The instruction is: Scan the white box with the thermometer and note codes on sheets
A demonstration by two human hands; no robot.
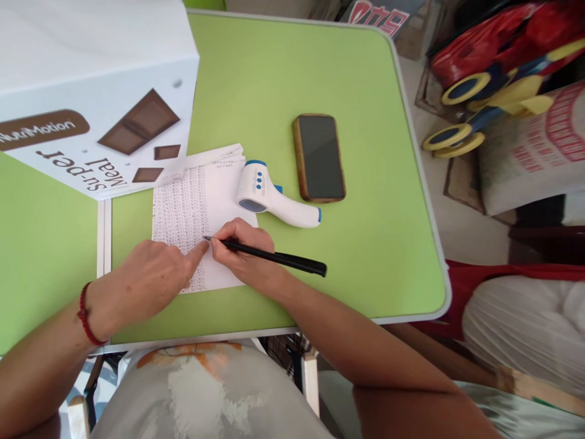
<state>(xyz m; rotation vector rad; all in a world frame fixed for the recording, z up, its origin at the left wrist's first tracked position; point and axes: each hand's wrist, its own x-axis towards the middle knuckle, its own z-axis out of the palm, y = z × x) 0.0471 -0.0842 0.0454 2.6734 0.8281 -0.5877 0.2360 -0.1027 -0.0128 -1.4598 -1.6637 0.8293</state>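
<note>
My right hand is closed round a black pen, its tip at the handwriting on a white sheet of paper. Dense columns of small writing cover the sheet's left part. My left hand, with a red bracelet on the wrist, lies over the paper's lower left. Its index finger is stretched out and points close to the pen tip; the other fingers are bent, and nothing shows in them. A white and blue infrared thermometer lies just beyond my right hand, partly over the paper.
A large white box with chocolate pictures stands at the left, over the paper's far edge. A smartphone lies on the green table. Beyond its right edge are a printed sack and yellow-and-blue wheels.
</note>
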